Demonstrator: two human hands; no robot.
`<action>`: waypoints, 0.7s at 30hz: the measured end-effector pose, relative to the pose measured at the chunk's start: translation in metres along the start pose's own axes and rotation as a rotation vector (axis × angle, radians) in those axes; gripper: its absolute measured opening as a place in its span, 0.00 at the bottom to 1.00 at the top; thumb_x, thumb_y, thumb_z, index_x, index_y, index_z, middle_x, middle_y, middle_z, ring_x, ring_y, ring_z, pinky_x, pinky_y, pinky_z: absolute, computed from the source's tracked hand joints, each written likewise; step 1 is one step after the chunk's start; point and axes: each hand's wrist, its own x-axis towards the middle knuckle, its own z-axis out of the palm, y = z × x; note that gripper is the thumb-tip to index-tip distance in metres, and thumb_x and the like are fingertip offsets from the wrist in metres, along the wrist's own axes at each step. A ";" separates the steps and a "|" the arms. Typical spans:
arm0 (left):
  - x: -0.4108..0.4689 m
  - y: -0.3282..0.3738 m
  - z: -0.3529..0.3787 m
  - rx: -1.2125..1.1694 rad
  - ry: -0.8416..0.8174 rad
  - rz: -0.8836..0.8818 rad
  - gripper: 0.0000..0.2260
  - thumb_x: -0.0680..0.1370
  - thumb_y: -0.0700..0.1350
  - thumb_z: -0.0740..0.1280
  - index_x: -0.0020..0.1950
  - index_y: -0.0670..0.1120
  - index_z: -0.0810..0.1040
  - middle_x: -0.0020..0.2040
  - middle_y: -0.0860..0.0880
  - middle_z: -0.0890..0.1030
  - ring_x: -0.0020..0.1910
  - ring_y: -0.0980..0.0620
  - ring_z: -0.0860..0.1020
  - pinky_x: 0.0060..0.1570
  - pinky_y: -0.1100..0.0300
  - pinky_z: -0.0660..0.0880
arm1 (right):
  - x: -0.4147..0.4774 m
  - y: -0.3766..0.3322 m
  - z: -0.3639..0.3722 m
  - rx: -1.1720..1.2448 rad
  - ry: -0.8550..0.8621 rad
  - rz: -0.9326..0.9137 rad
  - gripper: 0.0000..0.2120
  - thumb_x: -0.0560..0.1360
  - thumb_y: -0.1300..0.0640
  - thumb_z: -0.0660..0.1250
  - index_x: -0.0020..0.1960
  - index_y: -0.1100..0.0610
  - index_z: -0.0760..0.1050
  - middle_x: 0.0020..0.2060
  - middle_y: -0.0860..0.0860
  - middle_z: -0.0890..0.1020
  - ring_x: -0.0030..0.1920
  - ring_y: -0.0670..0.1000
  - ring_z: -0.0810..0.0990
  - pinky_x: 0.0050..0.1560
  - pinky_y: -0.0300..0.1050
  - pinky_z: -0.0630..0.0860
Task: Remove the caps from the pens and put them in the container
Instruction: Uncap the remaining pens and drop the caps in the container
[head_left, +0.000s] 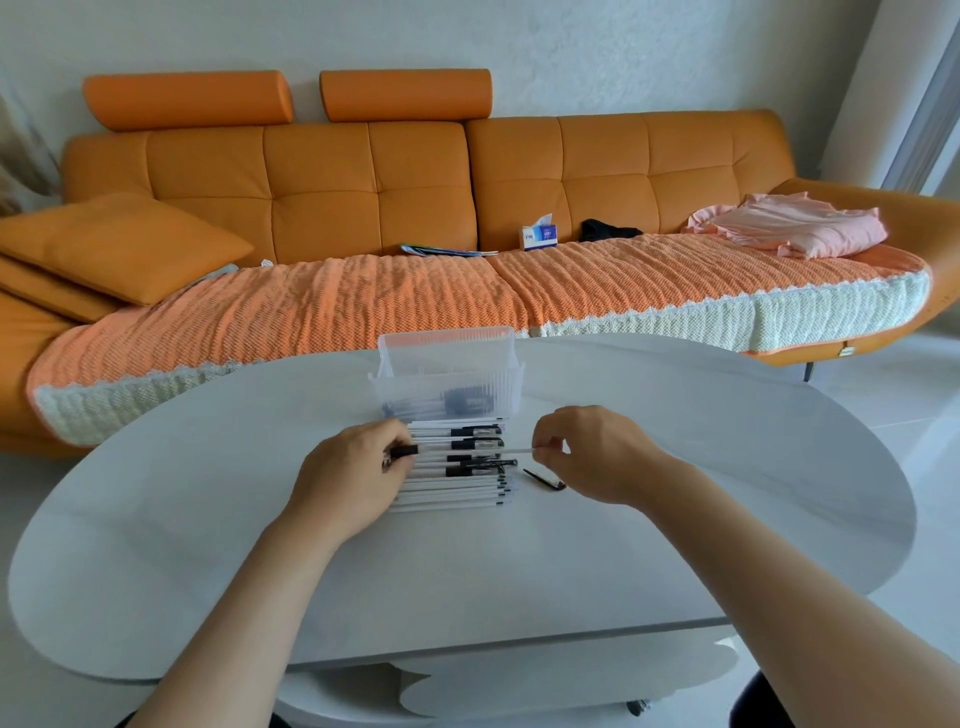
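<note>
A row of white pens (452, 483) with black caps and tips lies on the white table (467, 571), just in front of a clear ribbed plastic container (447, 384) that holds dark caps. My left hand (353, 478) grips a black cap (404, 451) at the row's left end. My right hand (592, 452) pinches the end of a thin clear pen (514, 452) held above the row. A loose black cap (543, 478) lies on the table below my right hand.
An orange sofa (415, 171) with a woven cover stands behind the table. On it lie a cushion (119, 244), a tissue box (537, 236), magazines and pink clothes (795, 231). The table's rounded edge curves off at both sides.
</note>
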 end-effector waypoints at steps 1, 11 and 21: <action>0.000 0.000 -0.001 0.028 0.040 0.002 0.03 0.76 0.50 0.68 0.50 0.56 0.77 0.47 0.59 0.80 0.45 0.55 0.77 0.37 0.60 0.69 | 0.000 -0.001 0.000 -0.001 0.000 -0.004 0.07 0.78 0.50 0.62 0.48 0.47 0.79 0.45 0.44 0.81 0.47 0.50 0.78 0.48 0.49 0.78; -0.005 0.034 0.017 -0.083 0.064 0.329 0.03 0.75 0.50 0.71 0.48 0.56 0.82 0.41 0.63 0.78 0.43 0.58 0.74 0.36 0.65 0.69 | 0.000 -0.019 0.012 0.056 0.019 -0.139 0.07 0.78 0.48 0.64 0.47 0.47 0.81 0.45 0.42 0.81 0.45 0.46 0.78 0.46 0.47 0.78; -0.005 0.023 0.022 -0.081 -0.110 0.237 0.05 0.74 0.54 0.71 0.48 0.57 0.84 0.43 0.60 0.77 0.46 0.60 0.72 0.42 0.61 0.70 | 0.007 0.011 -0.002 0.088 -0.037 0.070 0.05 0.73 0.49 0.72 0.48 0.45 0.84 0.44 0.40 0.81 0.47 0.43 0.78 0.49 0.42 0.77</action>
